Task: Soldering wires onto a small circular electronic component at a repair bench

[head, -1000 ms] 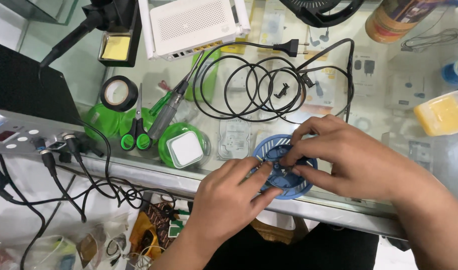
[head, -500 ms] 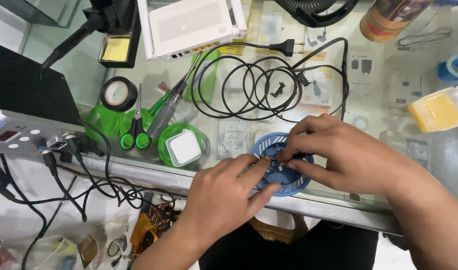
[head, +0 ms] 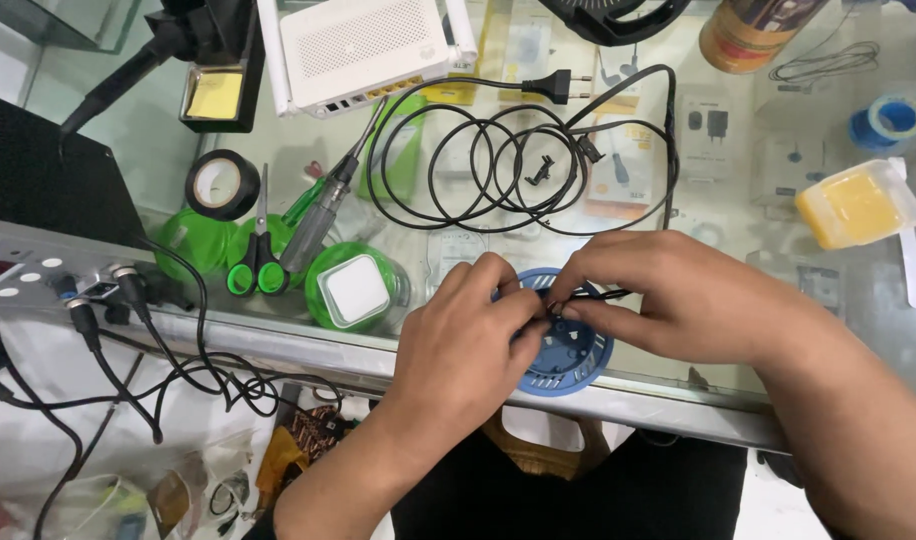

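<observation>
A round blue plastic part (head: 568, 360) with slots lies on the glass counter near its front edge. My left hand (head: 468, 345) rests over its left side, fingers pinched at its middle. My right hand (head: 678, 300) comes in from the right and pinches a thin black wire (head: 603, 295) just above the blue part. The fingertips of both hands meet at the part's centre and hide what is between them.
A coiled black power cable (head: 498, 170) with a plug lies behind the hands. A white router (head: 363, 45), black tape roll (head: 221, 185), green-handled scissors (head: 258, 250), a screwdriver (head: 323, 215), a green tub with a white charger (head: 356, 290) and a yellow box (head: 856, 205) stand around.
My hands have stayed on the blue part. My fingertips have shifted closer together at its centre, and the thin black wire now shows under my right fingers.
</observation>
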